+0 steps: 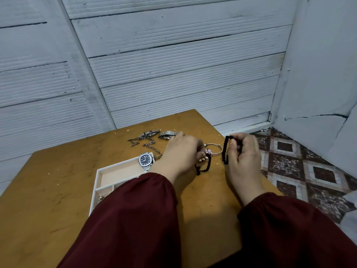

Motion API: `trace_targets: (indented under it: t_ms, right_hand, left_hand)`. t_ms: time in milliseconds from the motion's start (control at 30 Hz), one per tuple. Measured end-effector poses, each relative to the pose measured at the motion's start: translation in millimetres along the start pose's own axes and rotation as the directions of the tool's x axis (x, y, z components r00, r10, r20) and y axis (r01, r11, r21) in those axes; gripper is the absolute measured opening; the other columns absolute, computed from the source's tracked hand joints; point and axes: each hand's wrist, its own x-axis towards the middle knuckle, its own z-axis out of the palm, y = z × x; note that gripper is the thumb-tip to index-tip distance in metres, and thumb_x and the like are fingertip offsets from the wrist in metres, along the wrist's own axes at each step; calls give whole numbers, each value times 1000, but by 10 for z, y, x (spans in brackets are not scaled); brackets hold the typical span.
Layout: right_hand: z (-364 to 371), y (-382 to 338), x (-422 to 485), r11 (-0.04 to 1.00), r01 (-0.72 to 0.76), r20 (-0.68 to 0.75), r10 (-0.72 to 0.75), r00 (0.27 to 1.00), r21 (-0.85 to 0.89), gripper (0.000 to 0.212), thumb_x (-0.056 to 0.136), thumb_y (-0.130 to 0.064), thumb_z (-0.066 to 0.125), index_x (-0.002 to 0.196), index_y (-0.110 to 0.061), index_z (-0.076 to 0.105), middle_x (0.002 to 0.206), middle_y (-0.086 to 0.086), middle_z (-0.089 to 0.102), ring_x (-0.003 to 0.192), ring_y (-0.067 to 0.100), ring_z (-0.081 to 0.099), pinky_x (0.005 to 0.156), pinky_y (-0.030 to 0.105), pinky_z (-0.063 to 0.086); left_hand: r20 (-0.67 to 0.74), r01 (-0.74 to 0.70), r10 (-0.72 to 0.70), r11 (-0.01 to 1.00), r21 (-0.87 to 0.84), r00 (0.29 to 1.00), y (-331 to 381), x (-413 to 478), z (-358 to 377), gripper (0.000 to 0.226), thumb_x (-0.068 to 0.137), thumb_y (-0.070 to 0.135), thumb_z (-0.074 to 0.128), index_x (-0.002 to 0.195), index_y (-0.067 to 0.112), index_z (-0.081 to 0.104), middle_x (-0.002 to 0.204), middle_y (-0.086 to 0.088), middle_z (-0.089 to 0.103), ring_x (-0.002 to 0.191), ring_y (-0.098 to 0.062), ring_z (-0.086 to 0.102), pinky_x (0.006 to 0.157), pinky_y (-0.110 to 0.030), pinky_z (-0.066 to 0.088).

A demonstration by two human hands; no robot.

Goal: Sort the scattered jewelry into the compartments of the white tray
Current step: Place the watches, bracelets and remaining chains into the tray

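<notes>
1. Head view, handling: the black beads (224,149) look light, limp and free to swing. Being small and round, they could slip, so a pinch across the strand should serve best.
2. Head view, place: the beads hang above the table (58,190), to the right of the white tray (98,177) and not in any compartment. A watch (146,160) lies at the tray's far corner.
3. Head view, fingers: the right hand (243,157) has its fingers curled, with thumb and forefinger pinching the top of one hanging loop. The left hand (180,153) has its fingers curled under, gripping a second length of beads that dangles below it. Whether the two lengths join, I cannot tell.
4. Head view, nearby: a bangle (217,147) lies between the hands, and a chain (151,145) lies beyond the tray.
</notes>
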Motion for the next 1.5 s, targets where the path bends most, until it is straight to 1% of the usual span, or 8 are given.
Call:
trace_targets:
  t_ms: [333,533,667,733,800,1000,1167,1500]
  right_hand:
    - [2,-204,-46,999,49,87,-51,995,15,12,94,-7,52,103,-5,60,98,-2,48,83,-2,42,75,1,34]
    - [47,-513,-138,995,27,131,-39,991,96,13,96,-13,49,105,-13,59,98,-3,51,87,-12,46,74,2,36]
    - [129,-759,-165,984,32,119,-53,992,173,12,96,-15,50,104,-17,58,100,0,53,87,-1,49,78,18,43]
    - [185,-874,-192,977,28,137,-58,989,213,11,96,-20,49,104,-20,57,99,-3,53,92,14,54,78,36,50]
    - [243,-995,-227,969,23,170,-66,983,248,12,97,-23,48,105,-21,56,98,-7,52,88,18,57,73,42,53]
    - [458,-1317,-354,953,25,257,-106,961,301,10,96,-17,50,104,-18,58,101,4,58,84,4,53,70,12,43]
    - [665,-1529,-508,930,5,336,-137,932,367,10,96,-17,52,101,-24,56,98,2,59,86,12,57,74,26,47]
    - [917,-1801,-787,900,-129,537,-129,834,416,12,95,-17,53,96,-28,58,94,-7,59,88,11,57,71,17,47]
  left_hand:
    - [-141,54,-77,986,-160,987,-86,-291,-354,10,94,34,54,94,26,60,96,6,65,98,-21,50,84,-37,41]
    - [-276,58,-168,929,-367,946,-215,-592,-582,6,93,27,57,93,22,59,83,7,59,85,-19,55,75,-34,45]
    - [-357,35,-244,864,-502,901,-322,-817,-736,2,94,22,57,92,20,57,77,13,56,69,-4,51,66,-24,43]
    - [-406,23,-275,850,-526,872,-404,-929,-800,2,94,20,57,93,19,57,78,13,56,70,0,50,65,-18,42]
    - [-458,7,-298,844,-536,838,-494,-1042,-861,2,94,20,56,94,19,56,80,13,57,72,0,52,62,-12,40]
    - [-578,-20,-403,809,-588,710,-804,-1348,-991,2,94,19,56,94,21,55,83,12,57,75,-1,52,60,-7,37]
    - [-647,-30,-473,794,-608,598,-1061,-1598,-946,8,95,19,55,91,26,54,83,15,56,74,3,52,64,-13,42]
    - [-722,16,-587,780,-626,365,-1447,-1918,-513,3,95,17,55,97,20,54,88,15,55,76,3,52,68,-13,41]
